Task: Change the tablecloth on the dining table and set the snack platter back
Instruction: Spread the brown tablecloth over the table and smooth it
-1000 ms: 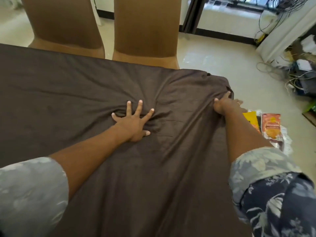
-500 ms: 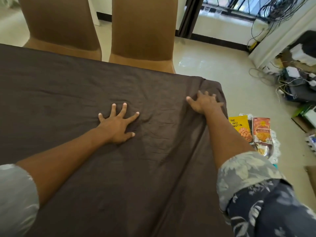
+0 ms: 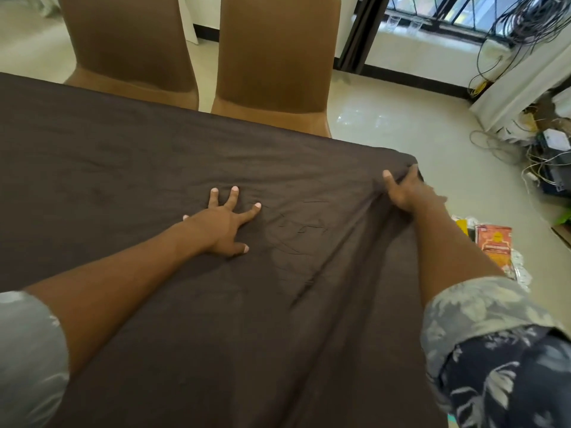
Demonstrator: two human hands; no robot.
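Observation:
A dark brown tablecloth [image 3: 129, 180] covers the whole dining table. My left hand [image 3: 224, 223] lies flat on it near the middle, fingers spread and pressing the cloth down. At the far right corner, my right hand [image 3: 408, 191] grips a bunch of the cloth, thumb on top and fingers curled over the table's edge. Long creases run from that corner toward me. The snack platter [image 3: 494, 248], with orange and yellow snack packets on it, lies on the floor to the right of the table, partly hidden by my right arm.
Two brown chairs [image 3: 272, 57] stand pushed against the table's far side. Pale tiled floor [image 3: 401, 125] stretches to the right. A tangle of cables and electronic devices [image 3: 547, 149] sits by the right wall under a window.
My right hand went from lying flat on the cloth to gripping it at the far right corner. My left hand stays flat on the cloth near the middle.

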